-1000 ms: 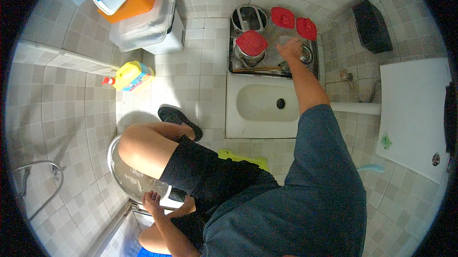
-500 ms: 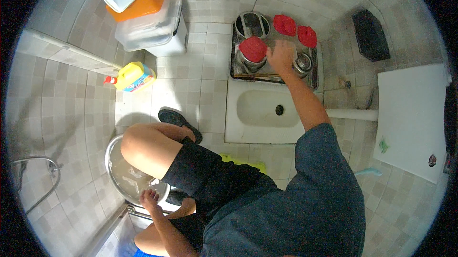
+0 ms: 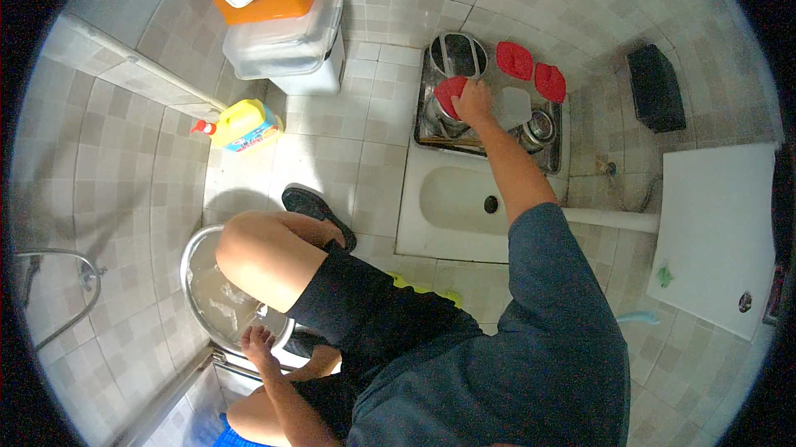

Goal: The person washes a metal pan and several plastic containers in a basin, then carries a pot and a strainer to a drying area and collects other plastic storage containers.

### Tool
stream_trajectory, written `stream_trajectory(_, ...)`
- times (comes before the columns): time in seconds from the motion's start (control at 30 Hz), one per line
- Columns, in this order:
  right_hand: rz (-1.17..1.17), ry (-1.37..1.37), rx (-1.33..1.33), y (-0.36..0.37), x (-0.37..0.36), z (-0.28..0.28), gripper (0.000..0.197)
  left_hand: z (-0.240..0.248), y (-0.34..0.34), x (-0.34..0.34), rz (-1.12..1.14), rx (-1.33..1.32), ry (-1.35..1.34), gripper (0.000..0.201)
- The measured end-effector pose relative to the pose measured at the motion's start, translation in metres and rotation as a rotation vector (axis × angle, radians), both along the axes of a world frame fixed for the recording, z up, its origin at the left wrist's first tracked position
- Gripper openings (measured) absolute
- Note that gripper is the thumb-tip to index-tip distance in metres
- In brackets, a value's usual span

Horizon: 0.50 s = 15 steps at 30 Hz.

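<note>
My right hand (image 3: 474, 104) reaches to the tray and grips the right edge of a red lobed lid-like piece (image 3: 449, 94), which sits over a metal container; its exact kind is unclear. Two similar red pieces (image 3: 514, 60) lie to the right, near the wall. Close by my fingers are a clear plastic container (image 3: 515, 105) and a round steel container (image 3: 540, 126). My left hand (image 3: 259, 342) hovers at the near rim of a metal basin (image 3: 193, 308) of cloudy water, fingers loosely apart with nothing in them. Things under the water are hard to make out.
The dark metal tray (image 3: 448, 147) rests across the far end of a white squat toilet (image 3: 414, 227). Stacked plastic tubs (image 3: 282, 53) and a yellow bottle (image 3: 242, 122) stand left. A white panel (image 3: 713, 223) and pipe (image 3: 613, 218) are right.
My right hand has moved left from between the containers onto the red piece. My left hand stays by the basin. The whole view has shifted slightly.
</note>
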State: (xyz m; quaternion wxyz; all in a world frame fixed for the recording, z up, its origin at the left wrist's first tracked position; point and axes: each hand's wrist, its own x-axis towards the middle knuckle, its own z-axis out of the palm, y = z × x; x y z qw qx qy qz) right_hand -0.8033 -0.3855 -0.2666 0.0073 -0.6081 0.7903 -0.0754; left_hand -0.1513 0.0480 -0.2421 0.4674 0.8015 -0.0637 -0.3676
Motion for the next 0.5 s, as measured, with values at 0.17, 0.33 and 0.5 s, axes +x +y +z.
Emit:
stream_trajectory(0.17, -0.043, -0.054, 0.125, 0.008, 0.014, 0.026, 0.059, 0.008, -0.006, -0.011, 0.010, 0.053, -0.028, 0.047)
stream_trajectory(0.33, -0.027, 0.004, 0.093, 0.013, 0.001, 0.026, 0.056, -0.007, -0.009, -0.007, -0.051, -0.066, -0.005, 0.043)
stream_trajectory(0.5, -0.103, -0.151, -0.179, 0.023, 0.004, 0.043, 0.052, -0.014, 0.001, 0.015, -0.224, 0.021, -0.152, 0.037)
